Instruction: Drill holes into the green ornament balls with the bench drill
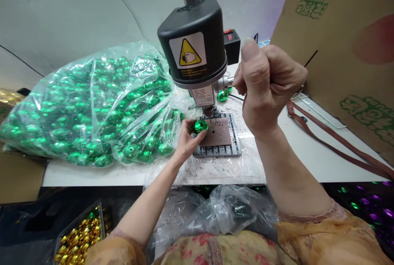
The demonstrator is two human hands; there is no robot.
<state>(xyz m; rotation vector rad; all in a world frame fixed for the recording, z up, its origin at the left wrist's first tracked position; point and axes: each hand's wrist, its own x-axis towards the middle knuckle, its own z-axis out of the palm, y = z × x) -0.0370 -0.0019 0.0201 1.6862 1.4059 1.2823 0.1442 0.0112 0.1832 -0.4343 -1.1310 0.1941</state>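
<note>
Between the thumb and fingers of my left hand [190, 140] is a shiny green faceted bead [201, 126]. It is just left of the chuck [208, 111] of a black bench drill press [193, 39], over the slotted metal base [235, 133]. A brown board [220, 131] with a dark hole lies on that base, strewn with dark shavings. My right hand [266, 80] is raised at the machine's right side, its fingers curled around the feed handle [229, 81]. Most of that handle is hidden by the fist.
A clear plastic bag [92, 105] packed with green beads fills the table's left. Behind the drill, another green bead [222, 95] lies near a cable. A brown strap [332, 142] and cardboard box [347, 51] stand right. Gold beads [80, 236] fill a container below left.
</note>
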